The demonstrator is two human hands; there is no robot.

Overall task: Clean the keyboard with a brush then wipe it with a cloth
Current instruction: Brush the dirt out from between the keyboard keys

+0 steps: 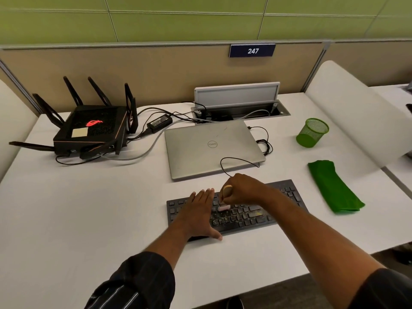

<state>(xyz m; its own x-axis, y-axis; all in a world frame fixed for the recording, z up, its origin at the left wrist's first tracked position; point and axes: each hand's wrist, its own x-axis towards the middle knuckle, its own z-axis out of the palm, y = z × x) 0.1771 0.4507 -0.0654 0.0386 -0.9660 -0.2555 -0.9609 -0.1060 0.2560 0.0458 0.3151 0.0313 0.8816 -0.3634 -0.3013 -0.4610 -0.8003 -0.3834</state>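
Left sleeve (133, 284) nearest. Left hand (198, 215) lies flat on keyboard (245, 217), fingers straight, close together. Right hand (243, 189), fingers curled, grips brush (223, 208), bristles on upper keys. Green cloth (334, 188) lies at keyboard's 3 o'clock, apart.

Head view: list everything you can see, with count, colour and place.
keyboard: one, black, desk front, below the laptop
brush: one, pale handle, pinkish head, on the middle keys
cloth: one, green, folded, desk right of keyboard
laptop: one, silver, closed, behind keyboard
router: one, black with antennas, red logo, desk rear left
power adapter: one, black, between router and laptop
mesh cup: one, green, desk rear right
cable hatch: one, grey lid raised, behind laptop
number sign: one, dark blue, reads 247, on partition
desk: one, white
left hand: one, flat on keyboard's left part
right hand: one, grips brush
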